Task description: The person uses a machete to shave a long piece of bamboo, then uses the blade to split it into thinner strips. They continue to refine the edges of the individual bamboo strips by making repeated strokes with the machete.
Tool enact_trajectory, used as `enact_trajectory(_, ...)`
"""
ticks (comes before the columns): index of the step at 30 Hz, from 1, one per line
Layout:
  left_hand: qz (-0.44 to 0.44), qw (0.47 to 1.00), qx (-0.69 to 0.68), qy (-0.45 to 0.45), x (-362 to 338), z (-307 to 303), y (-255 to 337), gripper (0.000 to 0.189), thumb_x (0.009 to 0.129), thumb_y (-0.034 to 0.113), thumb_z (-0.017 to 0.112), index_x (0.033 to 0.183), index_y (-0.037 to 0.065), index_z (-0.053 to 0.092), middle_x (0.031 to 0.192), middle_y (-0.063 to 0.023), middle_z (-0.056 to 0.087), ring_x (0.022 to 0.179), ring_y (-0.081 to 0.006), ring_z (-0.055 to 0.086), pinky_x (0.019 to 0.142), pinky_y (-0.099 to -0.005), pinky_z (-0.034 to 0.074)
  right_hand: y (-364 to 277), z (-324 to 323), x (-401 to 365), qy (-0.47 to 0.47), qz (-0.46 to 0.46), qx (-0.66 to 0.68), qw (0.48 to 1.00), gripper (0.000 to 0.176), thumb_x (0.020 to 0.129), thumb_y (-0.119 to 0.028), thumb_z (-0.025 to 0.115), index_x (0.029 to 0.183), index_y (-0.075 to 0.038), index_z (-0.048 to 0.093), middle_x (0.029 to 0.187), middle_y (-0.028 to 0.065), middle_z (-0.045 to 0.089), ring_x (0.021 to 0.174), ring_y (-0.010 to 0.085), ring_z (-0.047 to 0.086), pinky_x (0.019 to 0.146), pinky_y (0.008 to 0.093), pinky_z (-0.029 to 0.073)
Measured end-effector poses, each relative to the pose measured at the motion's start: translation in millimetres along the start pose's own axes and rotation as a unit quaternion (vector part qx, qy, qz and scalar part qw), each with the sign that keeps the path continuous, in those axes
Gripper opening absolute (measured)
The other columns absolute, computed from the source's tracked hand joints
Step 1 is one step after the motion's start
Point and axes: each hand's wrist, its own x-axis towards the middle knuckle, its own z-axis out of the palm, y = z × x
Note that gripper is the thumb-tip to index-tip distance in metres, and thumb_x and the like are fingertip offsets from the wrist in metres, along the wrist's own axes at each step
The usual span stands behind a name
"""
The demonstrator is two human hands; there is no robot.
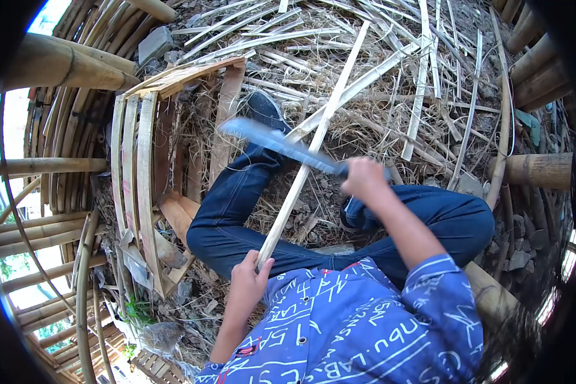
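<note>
Pale wood strip runs near to far; I see left hand closed on its near end, right hand fisted round knife over its middle. Slip nearward could cut left hand or left leg.

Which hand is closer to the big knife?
The right hand: it is gripping the knife. The left hand is apart from it, holding the stick's end near the body.
</note>
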Motion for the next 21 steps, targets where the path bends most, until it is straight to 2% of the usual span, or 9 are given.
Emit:
enact_trajectory(3,-0.044,0.998,-0.014,-0.050,-4.8,8.2,5.6,0.023,0.089,0.020,0.065,0.090,-0.002,0.056,0.058,-0.0213,0.056,0.052,-0.0362,0.060,0.048,-0.0414,0.041,29.7,-8.9,18.3,0.037,-0.010,-0.042,0.998,0.025,0.066,-0.021,0.069,0.086,-0.006,0.068,0.086,0.0162,0.069,0.084,0.0327,0.068,0.079,0.0432,0.054)
enact_trajectory(6,-0.046,0.998,-0.012,-0.051,-3.5,9.1,5.1,0.022,0.090,0.019,0.065,0.090,-0.001,0.057,0.058,-0.0214,0.056,0.052,-0.0363,0.060,0.047,-0.0413,0.041,28.9,-15.5,17.5,0.040,-0.002,-0.079,0.996,0.026,0.065,-0.022,0.070,0.087,-0.007,0.068,0.086,0.0163,0.069,0.086,0.0327,0.068,0.079,0.0428,0.053)
enact_trajectory(8,-0.018,1.000,-0.016,-0.012,-5.3,6.2,6.9,0.021,0.088,0.016,0.067,0.089,-0.002,0.057,0.057,-0.0147,0.051,0.047,-0.0134,0.046,0.045,-0.0322,0.037,32.1,-16.4,19.5,0.047,0.002,-0.081,0.996,0.026,0.066,-0.022,0.070,0.087,-0.007,0.068,0.087,0.0163,0.069,0.086,0.0328,0.068,0.079,0.0427,0.053)
enact_trajectory(12,-0.055,0.997,-0.001,-0.048,-16.7,-8.2,9.0,0.020,0.088,0.016,0.067,0.089,-0.002,0.059,0.059,-0.0136,0.054,0.052,-0.0123,0.050,0.049,-0.0324,0.040,49.9,-17.8,49.4,0.082,0.044,-0.118,0.989,0.032,0.069,-0.021,0.067,0.096,-0.003,0.068,0.093,0.0179,0.069,0.090,0.0329,0.069,0.082,0.0425,0.054)
enact_trajectory(15,-0.080,0.995,-0.028,-0.052,-42.2,-19.4,-9.3,0.020,0.087,0.016,0.068,0.090,-0.002,0.059,0.062,-0.0138,0.055,0.055,-0.0106,0.049,0.051,-0.0317,0.041,92.9,-49.7,71.4,0.102,0.195,-0.028,0.975,0.029,0.075,-0.022,0.066,0.094,-0.001,0.069,0.098,0.0210,0.069,0.093,0.0342,0.068,0.081,0.0434,0.055)
enact_trajectory(16,-0.059,0.997,-0.022,-0.044,-45.1,-17.4,-12.4,0.023,0.087,0.020,0.068,0.092,-0.001,0.061,0.061,-0.0219,0.057,0.048,-0.0285,0.057,0.048,-0.0363,0.043,106.1,-59.9,66.9,0.090,0.208,-0.029,0.974,0.030,0.076,-0.023,0.066,0.095,-0.001,0.069,0.098,0.0209,0.069,0.092,0.0348,0.068,0.081,0.0440,0.055)
enact_trajectory(17,-0.060,0.997,-0.025,-0.038,-48.2,-15.3,-11.7,0.023,0.087,0.020,0.068,0.092,-0.001,0.061,0.061,-0.0219,0.057,0.048,-0.0285,0.057,0.048,-0.0363,0.043,116.2,-61.1,64.8,0.105,0.197,-0.061,0.973,0.030,0.075,-0.023,0.066,0.095,-0.001,0.069,0.098,0.0212,0.069,0.092,0.0354,0.068,0.081,0.0447,0.054)
enact_trajectory(19,-0.090,0.994,-0.019,-0.058,-44.0,-11.8,-6.7,0.022,0.086,0.017,0.069,0.091,-0.002,0.060,0.063,-0.0127,0.057,0.059,-0.0082,0.048,0.052,-0.0305,0.041,122.1,-59.9,63.7,0.100,0.194,-0.064,0.974,0.030,0.074,-0.021,0.065,0.095,0.000,0.069,0.097,0.0224,0.069,0.091,0.0362,0.068,0.081,0.0450,0.054)
enact_trajectory(21,-0.091,0.994,-0.026,-0.060,-35.6,-9.7,3.0,0.021,0.086,0.017,0.068,0.092,-0.002,0.060,0.063,-0.0127,0.058,0.058,-0.0088,0.049,0.051,-0.0306,0.041,105.9,-56.1,50.0,0.094,0.179,-0.065,0.977,0.029,0.072,-0.019,0.063,0.093,0.001,0.069,0.095,0.0239,0.069,0.090,0.0368,0.068,0.081,0.0447,0.054)
